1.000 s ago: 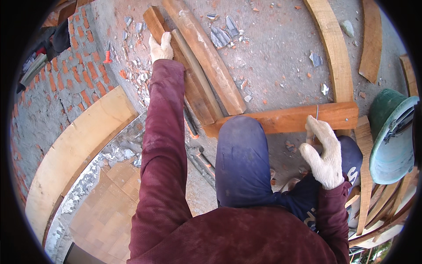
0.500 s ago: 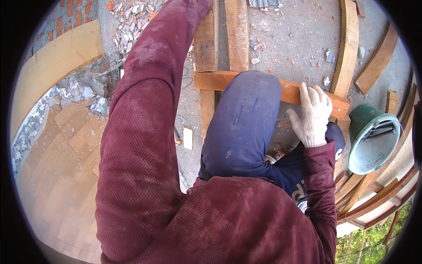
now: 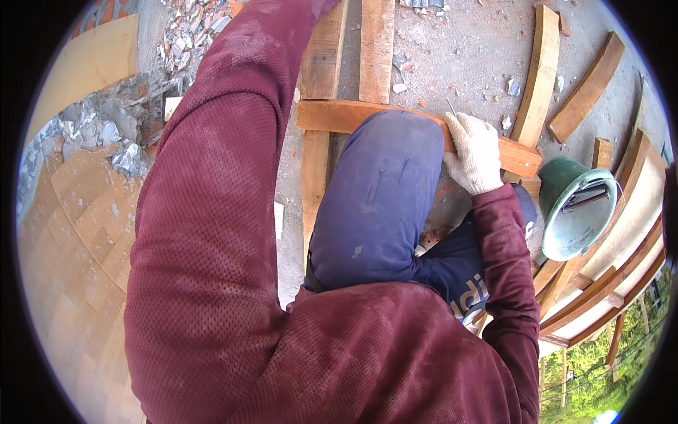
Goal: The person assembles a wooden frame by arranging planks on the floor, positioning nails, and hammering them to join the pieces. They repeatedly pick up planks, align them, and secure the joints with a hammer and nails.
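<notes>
Right hand [image 3: 473, 154], grip round reddish plank [image 3: 519, 157]: long axis crosswise, right end nearer (left grip: can't tell).

dusty maroon sleeves [image 3: 212, 233], blue trousers [image 3: 378, 205]

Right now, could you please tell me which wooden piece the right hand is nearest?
The reddish beam crosswise at the knee: the gloved right hand is over it; the other pieces lie farther off.
</notes>
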Demonstrator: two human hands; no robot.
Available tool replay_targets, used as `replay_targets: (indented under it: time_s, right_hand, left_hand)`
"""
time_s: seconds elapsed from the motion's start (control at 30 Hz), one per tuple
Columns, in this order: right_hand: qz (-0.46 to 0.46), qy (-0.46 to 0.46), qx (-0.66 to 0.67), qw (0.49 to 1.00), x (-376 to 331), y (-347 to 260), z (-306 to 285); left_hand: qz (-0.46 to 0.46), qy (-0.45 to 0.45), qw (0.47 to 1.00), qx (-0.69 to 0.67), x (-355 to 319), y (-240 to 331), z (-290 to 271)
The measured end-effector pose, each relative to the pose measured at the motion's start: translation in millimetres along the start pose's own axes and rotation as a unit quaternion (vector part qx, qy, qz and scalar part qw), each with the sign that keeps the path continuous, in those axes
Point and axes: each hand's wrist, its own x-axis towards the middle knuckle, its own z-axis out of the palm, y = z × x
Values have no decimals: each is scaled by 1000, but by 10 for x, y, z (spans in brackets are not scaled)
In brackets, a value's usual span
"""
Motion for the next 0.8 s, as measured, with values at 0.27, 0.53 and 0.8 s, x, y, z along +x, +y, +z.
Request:
replay_targets:
  time_s: [0.27,0.53,0.8]
  right_hand:
    - [10,24,-10,1000,22,-17,44]
    - [46,19,-52,997,30,-124,-179]
    - [256,174,108,945,-1111,-589,-952]
  left_hand:
    - [0,-13,1000,2,11,-28,-29]
    - [1,-14,1000,-15,-33,53,-74]
    - [-19,-58,998,4,103,18,-86]
